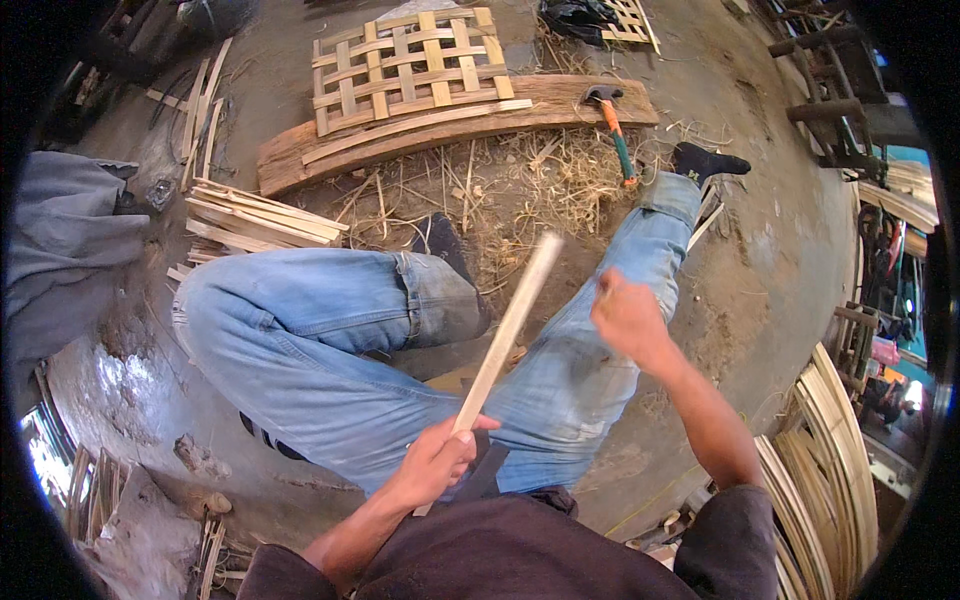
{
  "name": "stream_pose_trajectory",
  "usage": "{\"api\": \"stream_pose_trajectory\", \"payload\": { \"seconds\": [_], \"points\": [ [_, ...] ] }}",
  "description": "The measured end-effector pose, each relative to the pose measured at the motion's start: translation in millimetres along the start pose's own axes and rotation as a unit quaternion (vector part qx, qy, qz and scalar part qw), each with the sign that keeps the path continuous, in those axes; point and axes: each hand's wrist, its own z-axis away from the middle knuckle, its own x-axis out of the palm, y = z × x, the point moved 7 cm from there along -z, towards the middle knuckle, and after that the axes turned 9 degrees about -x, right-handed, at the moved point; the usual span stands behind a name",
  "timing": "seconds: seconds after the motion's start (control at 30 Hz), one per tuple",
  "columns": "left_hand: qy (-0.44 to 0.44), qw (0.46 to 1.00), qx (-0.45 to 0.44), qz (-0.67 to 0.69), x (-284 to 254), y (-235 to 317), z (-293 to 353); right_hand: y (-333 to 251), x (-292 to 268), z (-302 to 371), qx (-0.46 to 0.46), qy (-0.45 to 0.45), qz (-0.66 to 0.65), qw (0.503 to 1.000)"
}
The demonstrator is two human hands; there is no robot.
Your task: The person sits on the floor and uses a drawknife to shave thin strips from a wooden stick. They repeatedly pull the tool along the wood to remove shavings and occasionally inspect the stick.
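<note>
A pale, flat wooden strip (510, 330) slants up from my lap, its far end between my legs. My left hand (437, 462) is closed around its lower part, thumb along the strip. My right hand (630, 318) is curled shut above my right leg, apart from the strip. Whatever its fingers may hold is hidden and slightly blurred. Beyond my feet a woven lattice panel of wooden slats (410, 65) rests on a thick wooden plank (570, 105). On the plank's right end lies a hammer (613, 130) with an orange and green handle.
Shavings (540, 190) litter the floor before the plank. A pile of split strips (255, 220) lies by my left knee. Long bent strips (835, 450) stand at the right. Grey cloth (65, 240) hangs at the left, and a wooden rack (830, 105) stands at the far right.
</note>
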Motion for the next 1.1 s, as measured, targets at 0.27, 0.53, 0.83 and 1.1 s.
{"api": "stream_pose_trajectory", "payload": {
  "seconds": [0.27, 0.53, 0.83, 1.1],
  "points": [
    [-0.025, 1.0, -0.011, -0.008, 8, 2, -8, -32, 48, -14, 0.178, 0.115, -0.547, 0.81],
    [0.031, 0.993, 0.016, 0.111, -18, 10, 3, -94, 34, 44, -0.012, -0.177, -0.11, 0.978],
    [0.013, 0.995, 0.019, 0.093, -16, 14, -4, -77, 26, 59, -0.014, -0.119, -0.014, 0.993],
    [0.085, 0.992, 0.051, 0.077, -22, 23, -6, -133, 38, 72, -0.139, -0.201, -0.005, 0.97]
  ]
}}
